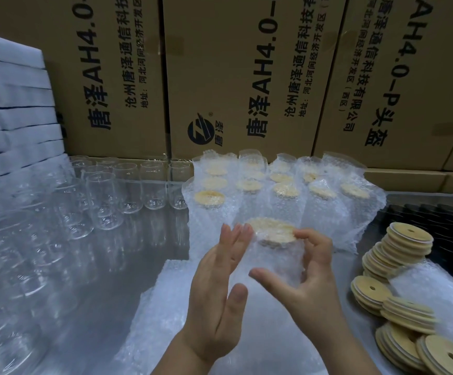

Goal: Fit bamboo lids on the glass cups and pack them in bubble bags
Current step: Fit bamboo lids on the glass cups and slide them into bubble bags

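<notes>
Because only the right hand (309,272) curls round the bagged cup (274,255), fingers up by its lid (272,230) and thumb across the wrap, while the left hand (217,288) lies flat and straight-fingered against its left side, the hold looks light. The cup is held in the air over a pile of flat bags (182,307) at the near edge of the table (144,253), just in front of the packed cups (284,190). Glass could slide down inside slick wrap if the right fingers ease off. A lid seated only loosely might tilt or pop as the bag is tugged. Setting it down hastily could knock the packed row, which stands close together. The leaning stack of loose lids (406,239) at the right might topple if a forearm brushes it. By count there is one cup in hand. About twelve packed ones show lids through their wrap, though the far ones blur. Some six bare cups (127,188) stand in the far rows, with more at the left too smeared to number. The loose lids lie in roughly five stacks, uncountable singly.
</notes>
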